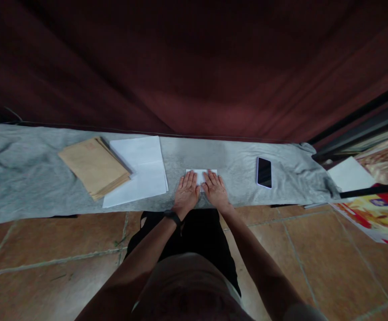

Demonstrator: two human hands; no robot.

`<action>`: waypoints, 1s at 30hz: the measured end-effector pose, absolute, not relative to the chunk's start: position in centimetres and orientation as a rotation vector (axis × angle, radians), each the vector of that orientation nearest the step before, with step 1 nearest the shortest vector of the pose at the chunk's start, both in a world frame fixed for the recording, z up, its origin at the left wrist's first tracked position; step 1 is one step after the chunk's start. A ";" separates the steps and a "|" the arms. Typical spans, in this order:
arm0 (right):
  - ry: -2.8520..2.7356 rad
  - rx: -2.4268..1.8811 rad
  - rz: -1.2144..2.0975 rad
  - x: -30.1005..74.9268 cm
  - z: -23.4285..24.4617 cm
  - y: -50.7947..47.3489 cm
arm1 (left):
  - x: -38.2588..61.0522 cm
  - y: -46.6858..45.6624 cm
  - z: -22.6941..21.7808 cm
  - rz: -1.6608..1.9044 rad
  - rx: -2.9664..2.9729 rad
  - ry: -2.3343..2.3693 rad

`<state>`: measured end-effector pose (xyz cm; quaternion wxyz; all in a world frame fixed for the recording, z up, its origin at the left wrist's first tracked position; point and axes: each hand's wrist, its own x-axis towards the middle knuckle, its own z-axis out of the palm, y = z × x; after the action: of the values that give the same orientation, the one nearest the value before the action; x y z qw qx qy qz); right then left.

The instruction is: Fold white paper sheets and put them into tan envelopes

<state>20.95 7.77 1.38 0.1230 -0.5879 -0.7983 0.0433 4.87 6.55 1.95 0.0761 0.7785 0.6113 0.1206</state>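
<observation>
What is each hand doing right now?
Left hand: open, lying flat on the folded white paper.
Right hand: open, flat on the same paper.

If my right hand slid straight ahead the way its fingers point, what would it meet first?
Your right hand rests on the folded paper. Past it lies only bare grey cloth, then probably the dark red curtain; the phone sits off to the right.
</observation>
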 end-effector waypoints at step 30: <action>-2.274 -1.772 0.114 22.5 1.3 6.8 | 4.2 6.3 1.5 0.431 2.311 1.863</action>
<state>22.51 6.84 1.32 0.1279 -0.6090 -0.7818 0.0394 4.18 6.35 1.46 0.0710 0.7684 0.6197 0.1435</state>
